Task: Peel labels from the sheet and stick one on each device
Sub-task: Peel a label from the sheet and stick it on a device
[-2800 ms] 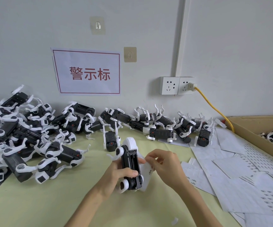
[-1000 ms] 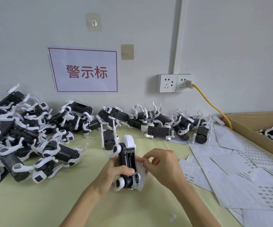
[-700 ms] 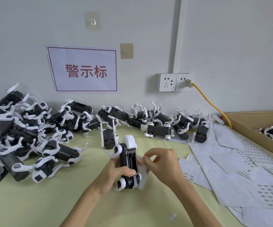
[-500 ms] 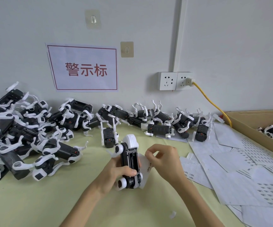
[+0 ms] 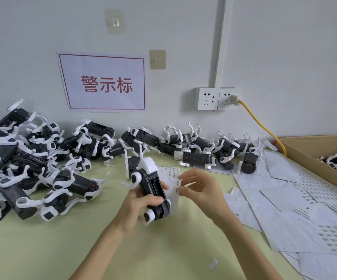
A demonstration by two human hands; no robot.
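My left hand (image 5: pixel 137 207) grips a black and white device (image 5: pixel 153 188) upright over the middle of the green table, its black underside facing me. A small label sheet (image 5: pixel 169 174) stands behind the device, held against it on the right side. My right hand (image 5: pixel 202 188) is just right of the device, with thumb and forefinger pinching a small label (image 5: pixel 177 183) at the sheet's right edge. Part of the sheet is hidden by the device.
Many black and white devices (image 5: pixel 32 168) are heaped at the left and strung along the wall (image 5: pixel 196 146). Used label sheets (image 5: pixel 297 215) cover the table's right side. A cardboard box (image 5: pixel 315 156) with more devices stands at far right. A yellow cable (image 5: pixel 262 126) runs from the socket.
The right hand's fingers have worked along the sheet's right edge and lifted slightly away from the device. The left hand keeps holding the device in about the same place.
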